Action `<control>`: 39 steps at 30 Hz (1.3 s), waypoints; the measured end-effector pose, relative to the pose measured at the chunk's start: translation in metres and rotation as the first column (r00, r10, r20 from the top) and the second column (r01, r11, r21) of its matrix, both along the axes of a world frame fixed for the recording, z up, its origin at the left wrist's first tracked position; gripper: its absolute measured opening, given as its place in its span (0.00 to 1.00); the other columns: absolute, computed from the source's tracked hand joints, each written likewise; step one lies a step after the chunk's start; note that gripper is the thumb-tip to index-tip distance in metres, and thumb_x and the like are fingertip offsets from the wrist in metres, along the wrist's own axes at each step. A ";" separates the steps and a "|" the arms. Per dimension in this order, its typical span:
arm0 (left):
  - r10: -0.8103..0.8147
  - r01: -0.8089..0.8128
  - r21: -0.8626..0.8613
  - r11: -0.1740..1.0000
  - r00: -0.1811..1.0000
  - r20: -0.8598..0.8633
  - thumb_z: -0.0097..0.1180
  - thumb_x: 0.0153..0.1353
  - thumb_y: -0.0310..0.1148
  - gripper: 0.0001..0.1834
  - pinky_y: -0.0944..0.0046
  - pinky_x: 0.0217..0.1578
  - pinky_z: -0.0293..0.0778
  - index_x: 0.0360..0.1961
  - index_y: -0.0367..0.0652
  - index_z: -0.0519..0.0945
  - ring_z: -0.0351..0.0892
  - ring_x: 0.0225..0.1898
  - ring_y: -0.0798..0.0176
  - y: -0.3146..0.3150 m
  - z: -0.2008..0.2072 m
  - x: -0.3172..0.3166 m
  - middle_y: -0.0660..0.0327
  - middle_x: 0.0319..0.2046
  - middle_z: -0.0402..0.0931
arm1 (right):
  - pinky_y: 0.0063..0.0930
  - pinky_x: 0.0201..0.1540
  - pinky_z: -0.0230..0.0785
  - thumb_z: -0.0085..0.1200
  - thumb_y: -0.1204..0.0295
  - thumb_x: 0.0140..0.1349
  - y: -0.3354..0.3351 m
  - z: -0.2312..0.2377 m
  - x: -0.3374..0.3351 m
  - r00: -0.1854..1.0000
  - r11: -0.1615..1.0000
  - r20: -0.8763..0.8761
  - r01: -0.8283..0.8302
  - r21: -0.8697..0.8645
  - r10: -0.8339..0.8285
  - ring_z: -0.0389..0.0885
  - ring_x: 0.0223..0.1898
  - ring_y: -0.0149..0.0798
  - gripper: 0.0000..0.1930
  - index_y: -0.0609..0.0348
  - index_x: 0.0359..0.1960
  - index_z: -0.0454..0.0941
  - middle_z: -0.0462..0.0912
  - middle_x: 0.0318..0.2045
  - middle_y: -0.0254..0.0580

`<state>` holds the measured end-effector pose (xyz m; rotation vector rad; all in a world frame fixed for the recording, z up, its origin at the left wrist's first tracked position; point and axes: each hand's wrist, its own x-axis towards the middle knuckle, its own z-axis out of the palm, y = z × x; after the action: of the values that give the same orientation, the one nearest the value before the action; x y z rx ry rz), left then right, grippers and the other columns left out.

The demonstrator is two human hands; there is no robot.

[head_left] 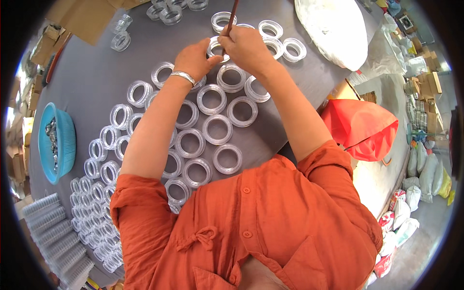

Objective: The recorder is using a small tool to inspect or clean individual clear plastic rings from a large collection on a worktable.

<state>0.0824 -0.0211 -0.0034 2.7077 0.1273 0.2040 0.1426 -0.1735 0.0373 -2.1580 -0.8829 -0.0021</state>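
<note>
My left hand, with a silver bangle on its wrist, has its thumb and fingers closed on the edge of a clear plastic ring at the far middle of the table. Close beside it, my right hand grips a thin reddish-brown stick that stands upright. The stick's lower end points down at the ring, its tip mostly hidden by my fingers. More clear rings lie in rows between my forearms and under my left arm. Several others sit just past my right hand.
A blue plastic basket of small shiny metal pieces stands at left. Stacked clear rings fill the lower left. Cardboard lies at far left, a large white bundle at far right. A red bag is beside my right elbow.
</note>
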 end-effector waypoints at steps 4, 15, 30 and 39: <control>-0.011 0.014 0.019 1.000 0.990 -0.144 0.63 0.53 0.52 0.35 0.52 0.48 0.73 0.57 0.42 0.72 0.77 0.47 0.45 -0.003 0.007 0.008 0.48 0.45 0.79 | 0.25 0.36 0.77 0.52 0.71 0.63 -0.014 -0.037 0.018 0.865 0.807 -0.447 0.089 0.583 0.228 0.84 0.33 0.33 0.10 0.67 0.36 0.77 0.83 0.33 0.45; -0.032 0.032 0.030 0.999 0.999 -0.004 0.61 0.56 0.43 0.17 0.55 0.48 0.75 0.38 0.40 0.80 0.76 0.49 0.53 -0.014 0.001 0.016 0.54 0.50 0.76 | 0.26 0.37 0.77 0.51 0.69 0.67 -0.103 -0.024 -0.021 0.818 0.675 -0.569 0.376 0.635 0.079 0.85 0.37 0.37 0.08 0.61 0.40 0.75 0.83 0.36 0.43; 0.036 -0.090 0.254 0.963 0.977 0.209 0.54 0.57 0.33 0.13 0.50 0.44 0.75 0.42 0.40 0.78 0.79 0.45 0.50 0.019 0.008 0.019 0.54 0.42 0.80 | 0.23 0.34 0.76 0.52 0.70 0.67 -0.094 -0.033 -0.013 0.813 0.629 -0.579 0.415 0.657 0.068 0.85 0.35 0.34 0.07 0.61 0.40 0.75 0.84 0.36 0.42; -0.202 0.104 0.324 0.940 0.937 0.284 0.59 0.56 0.37 0.17 0.51 0.46 0.70 0.47 0.49 0.79 0.76 0.47 0.53 -0.028 -0.011 0.049 0.53 0.44 0.76 | 0.23 0.35 0.76 0.51 0.69 0.68 -0.105 -0.038 -0.004 0.832 0.625 -0.554 0.429 0.653 0.007 0.85 0.36 0.35 0.08 0.61 0.41 0.75 0.83 0.35 0.42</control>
<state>0.1312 -0.0494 -0.0142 2.9259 -0.2311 0.6517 0.1387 -0.2786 -0.0007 -1.3214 -0.1996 0.0642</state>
